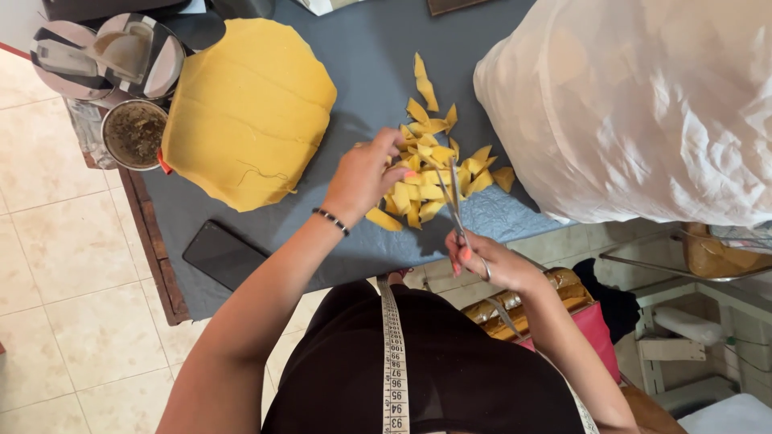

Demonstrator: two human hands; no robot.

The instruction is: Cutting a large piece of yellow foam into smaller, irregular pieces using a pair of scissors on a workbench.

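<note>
Black cloth covers the person's torso at the bottom of the view, with a measuring tape (pixel 392 354) hanging down over it. Just beyond, the right hand (pixel 482 261) is closed around the handles of a pair of scissors (pixel 455 205), whose blades point away into a heap of yellow fabric pieces (pixel 426 181). The left hand (pixel 366 173), wearing a dark beaded bracelet (pixel 330 221), rests on the near left side of that heap, fingers curled onto the scraps and pinching among them; exactly which piece it grips I cannot tell. The heap lies on the grey-covered worktop (pixel 362 56), between the two hands and slightly beyond them. A dark phone (pixel 223 255) lies flat near the worktop's left edge. Farther left sits a large rounded stack of yellow fabric (pixel 245 112). Beyond its left edge stand a round metal tin (pixel 134 133) and two striped rolls (pixel 104 52). A big white bag (pixel 643 104), bulging and translucent, fills the right side.
</note>
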